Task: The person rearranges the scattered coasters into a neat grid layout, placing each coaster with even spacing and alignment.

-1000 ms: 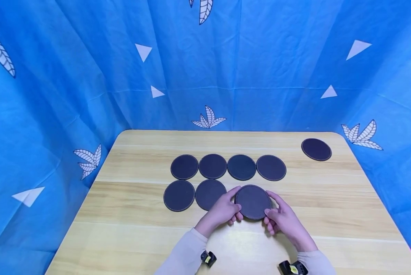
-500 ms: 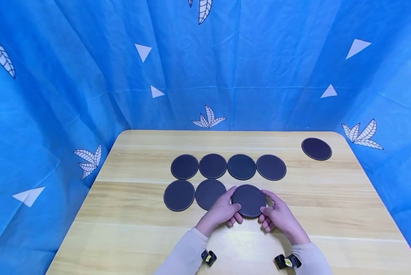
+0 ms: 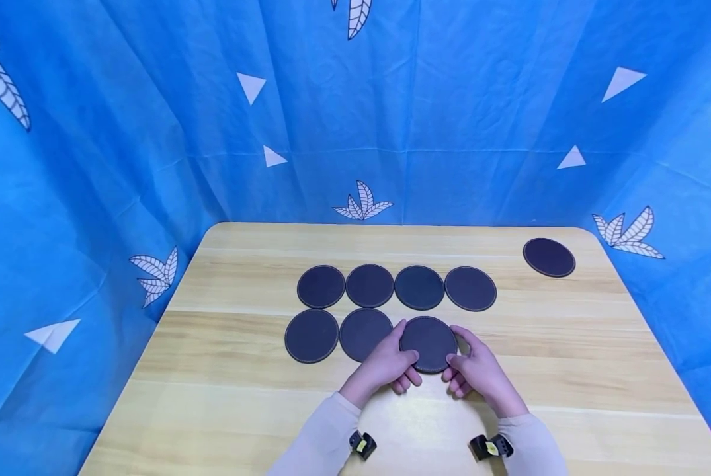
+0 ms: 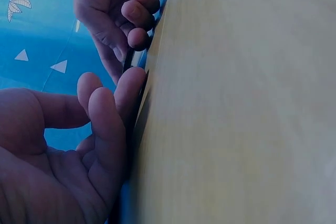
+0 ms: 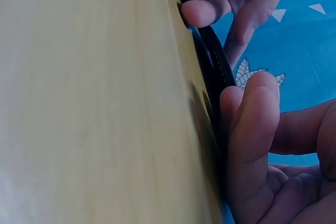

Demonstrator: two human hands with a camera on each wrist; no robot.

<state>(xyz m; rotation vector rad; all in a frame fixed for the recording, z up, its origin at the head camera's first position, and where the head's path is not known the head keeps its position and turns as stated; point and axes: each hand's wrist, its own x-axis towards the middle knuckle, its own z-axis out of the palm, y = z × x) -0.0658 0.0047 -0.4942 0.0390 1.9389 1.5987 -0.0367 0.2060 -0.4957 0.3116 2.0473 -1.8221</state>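
Observation:
A round dark coaster (image 3: 429,345) with a stitched rim lies between both hands in the head view. My left hand (image 3: 387,362) grips its left edge, thumb over the rim and index finger along the far side. At its right edge, my right hand (image 3: 477,369) holds it the same way. In the right wrist view, the stitched edge of the coaster (image 5: 216,53) shows between the hands, close above the tabletop. Just left of it lies another coaster (image 3: 364,334), partly covered by my left hand. Whether the held one touches the table is hard to tell.
Several matching coasters form a back row, including one at its right end (image 3: 471,289). Another coaster (image 3: 311,336) lies at the front left. A lone coaster (image 3: 549,257) sits at the far right of the wooden table (image 3: 212,396). A blue patterned curtain (image 3: 480,99) surrounds the table.
The held coaster has shifted a little left and appears slightly lower. My right hand has moved left with it, while my left hand has stayed nearly in place. The other coasters have not moved.

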